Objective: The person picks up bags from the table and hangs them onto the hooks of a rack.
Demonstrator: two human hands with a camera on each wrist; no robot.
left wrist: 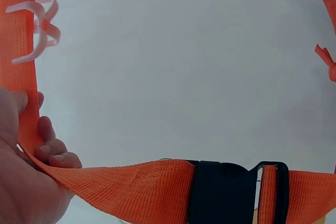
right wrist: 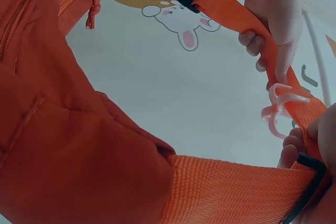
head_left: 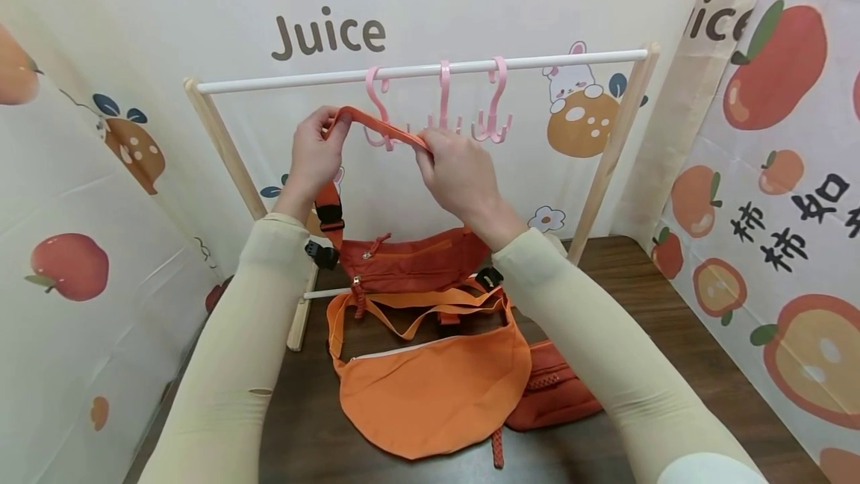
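Observation:
My left hand point(head_left: 316, 151) pinches the orange strap point(head_left: 379, 124) of a red-orange waist bag point(head_left: 419, 256), thumb on the webbing. With my right hand point(head_left: 460, 174) I grip the same strap farther right, beside a black slider point(right wrist: 310, 182). The stretch between the hands is held up in front of the pink hooks. Below, the waist bag hangs from its strap, over the back of an orange half-moon bag point(head_left: 437, 394). A black buckle point(left wrist: 226, 192) joins the strap below my left hand. Prongs of a pink hook point(head_left: 383, 142) show by the strap; whether they touch cannot be told.
A rack with a white rail point(head_left: 282, 82) and wooden legs point(head_left: 611, 148) stands behind. Two more pink hooks, a middle one point(head_left: 444, 88) and a right one point(head_left: 496, 107), hang from the rail. Another red bag point(head_left: 558, 394) lies right of the half-moon bag on the dark wooden table point(head_left: 672, 364).

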